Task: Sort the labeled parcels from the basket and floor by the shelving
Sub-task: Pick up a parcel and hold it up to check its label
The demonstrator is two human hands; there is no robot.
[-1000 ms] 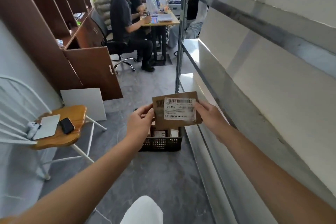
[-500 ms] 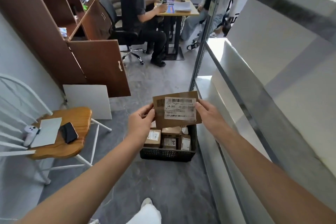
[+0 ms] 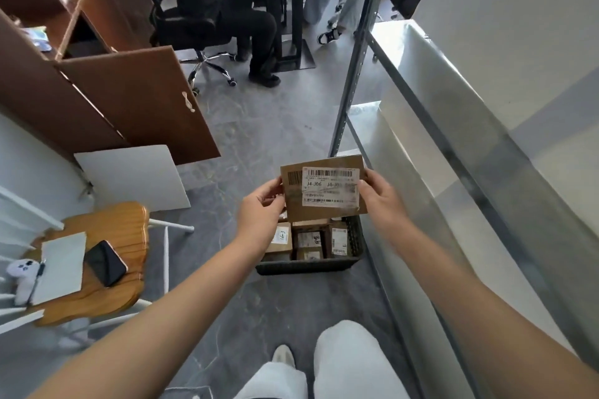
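i've got the flat brown parcel (image 3: 324, 188) pinched at its edges, left hand (image 3: 262, 209) and right hand (image 3: 377, 196) each gripping a side, above the black basket (image 3: 308, 266) of boxes beside the metal shelving (image 3: 453, 146).

The parcel (image 3: 324, 204) hides the far end of the basket (image 3: 308, 267); small print on its label (image 3: 330, 186) is blurred.

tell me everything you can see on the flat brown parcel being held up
The flat brown parcel looks like thin cardboard: rectangular, held nearly upright facing the camera, slightly tilted. A white shipping label with barcodes and the code J4-J06 covers most of its face; another barcode sits left of it. The left hand pinches its left edge, the right hand its right edge, above the black basket of small boxes.
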